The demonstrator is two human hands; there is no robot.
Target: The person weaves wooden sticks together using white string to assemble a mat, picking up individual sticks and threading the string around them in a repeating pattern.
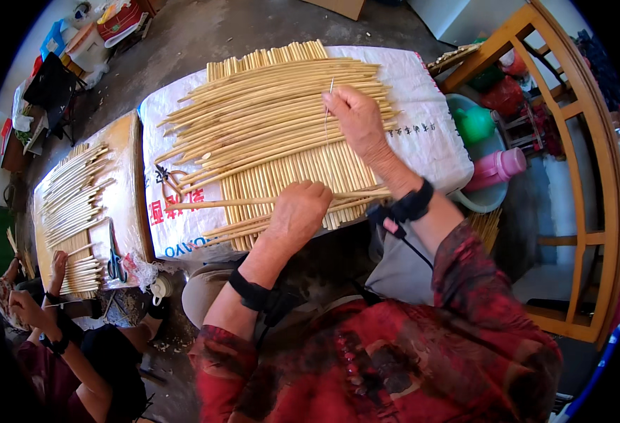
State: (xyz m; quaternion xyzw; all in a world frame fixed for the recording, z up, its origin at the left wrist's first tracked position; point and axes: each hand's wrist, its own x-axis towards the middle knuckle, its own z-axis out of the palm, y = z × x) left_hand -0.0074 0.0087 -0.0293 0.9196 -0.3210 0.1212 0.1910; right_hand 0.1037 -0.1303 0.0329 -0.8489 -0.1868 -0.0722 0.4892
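Observation:
My right hand (358, 121) is raised over the sticks, its fingertips pinching a thin needle (332, 86). A pale thread (326, 130) hangs below those fingers toward the sticks. Lower down, my left hand (300, 211) is closed around a long straw-coloured stick (243, 202) that lies crosswise near the front edge. Under both hands spreads a mat of many pale sticks (260, 166) set side by side. Across the mat lies a layer of long loose sticks (275, 99). A pair of scissors (172, 187) rests at the mat's left, partly covered by stick ends.
A white printed sheet (423, 92) covers the table. At left, a co-worker's hands (35, 310) are beside a second table (124, 183) with sticks and blue-handled scissors (115, 262). On the right stand a basin (490, 201) holding a pink flask (497, 169) and a wooden frame (592, 141).

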